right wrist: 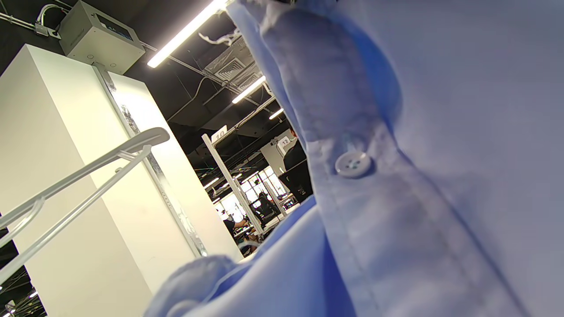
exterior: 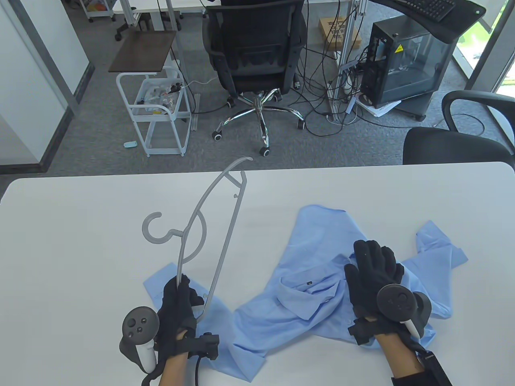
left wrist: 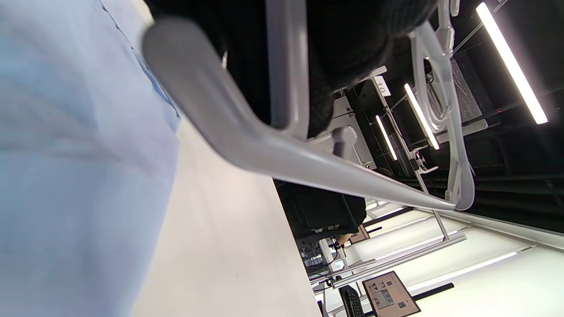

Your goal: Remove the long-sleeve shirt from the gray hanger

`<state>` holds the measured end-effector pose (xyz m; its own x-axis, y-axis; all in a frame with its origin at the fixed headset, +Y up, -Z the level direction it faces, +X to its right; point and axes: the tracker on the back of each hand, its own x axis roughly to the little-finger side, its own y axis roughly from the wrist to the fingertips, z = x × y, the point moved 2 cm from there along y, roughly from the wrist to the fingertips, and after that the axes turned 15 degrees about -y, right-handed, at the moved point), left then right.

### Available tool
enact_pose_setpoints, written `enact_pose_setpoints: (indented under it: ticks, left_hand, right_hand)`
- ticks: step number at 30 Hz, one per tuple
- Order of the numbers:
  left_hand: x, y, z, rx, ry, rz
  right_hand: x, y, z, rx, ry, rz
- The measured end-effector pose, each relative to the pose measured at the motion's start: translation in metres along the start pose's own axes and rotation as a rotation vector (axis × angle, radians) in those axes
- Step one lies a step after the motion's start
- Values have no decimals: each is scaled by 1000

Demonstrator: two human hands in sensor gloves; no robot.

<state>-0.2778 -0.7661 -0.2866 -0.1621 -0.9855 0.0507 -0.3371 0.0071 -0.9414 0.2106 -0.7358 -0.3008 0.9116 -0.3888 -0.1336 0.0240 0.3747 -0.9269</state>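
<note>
A light blue long-sleeve shirt lies crumpled on the white table, free of the hanger. My left hand grips one end of the gray hanger and holds it tilted up above the table, its hook pointing left. The hanger's bar shows close in the left wrist view, beside the shirt. My right hand rests flat on the shirt near its collar, fingers spread. The right wrist view shows shirt fabric with a button and the hanger at the left.
One sleeve lies under my left hand. Another sleeve reaches toward the table's right side. Beyond the far edge stand a black office chair, a white cart and a second chair.
</note>
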Motion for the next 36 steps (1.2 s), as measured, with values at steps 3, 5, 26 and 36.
enact_pose_setpoints:
  ticks: [3,5,26,36]
  left_hand:
    - [0,0,-1,-4,0,-4]
    - [0,0,-1,-9,3,-7]
    - [19,11,-10,-91,26,-102]
    - [25,13,-11,-103,31,-139]
  right_hand:
    - [1,0,0,2,-2,-3]
    - [1,0,0,2,-2,-4]
    - [2,0,0,-1,-32,-8]
    - [3,0,1,-1,-51,-31]
